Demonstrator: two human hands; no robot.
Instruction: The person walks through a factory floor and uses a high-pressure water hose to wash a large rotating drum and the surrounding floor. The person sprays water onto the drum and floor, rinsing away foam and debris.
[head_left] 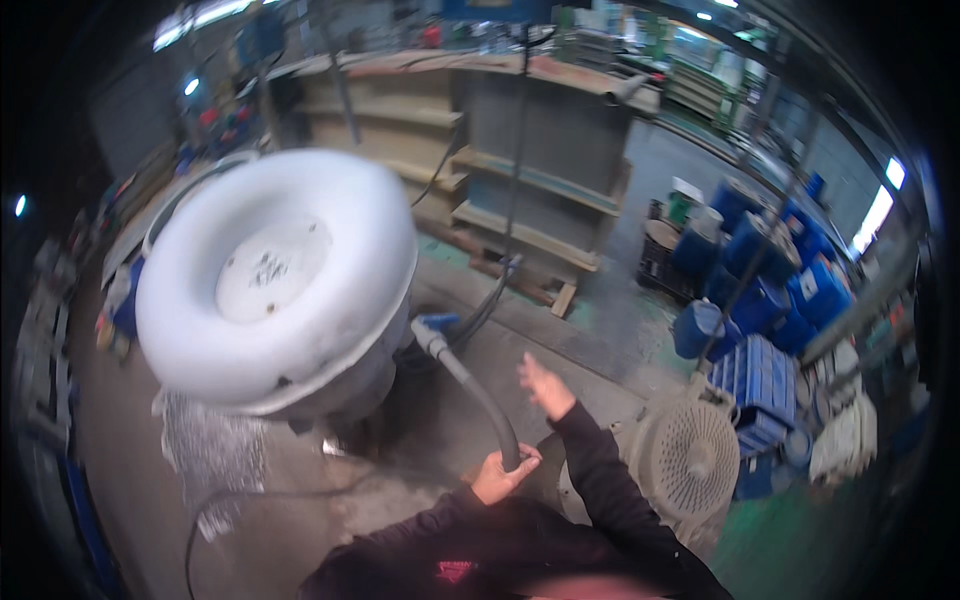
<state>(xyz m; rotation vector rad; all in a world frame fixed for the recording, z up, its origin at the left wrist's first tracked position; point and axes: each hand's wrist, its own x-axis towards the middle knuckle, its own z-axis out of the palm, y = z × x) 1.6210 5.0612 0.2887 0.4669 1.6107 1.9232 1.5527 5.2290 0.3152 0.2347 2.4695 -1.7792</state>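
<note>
My left hand [500, 477] is closed round the lower end of a grey hose [478, 395], close to my body. The hose runs up and left to a grey valve fitting [430, 338] with a blue handle [440, 321], beside a large machine with a thick white ring-shaped top [375, 215]. My right hand [546, 387] is raised to the right of the hose, fingers apart and holding nothing. The hose's mouth is hidden in my left hand.
A round beige perforated cover [690, 455] stands at my right, near blue crates [755, 385] and several blue drums [760, 245]. Behind the machine is a large ribbed metal tank [540, 140]. A dark cable [215, 495] and silvery sheeting [210, 450] lie on the floor at left.
</note>
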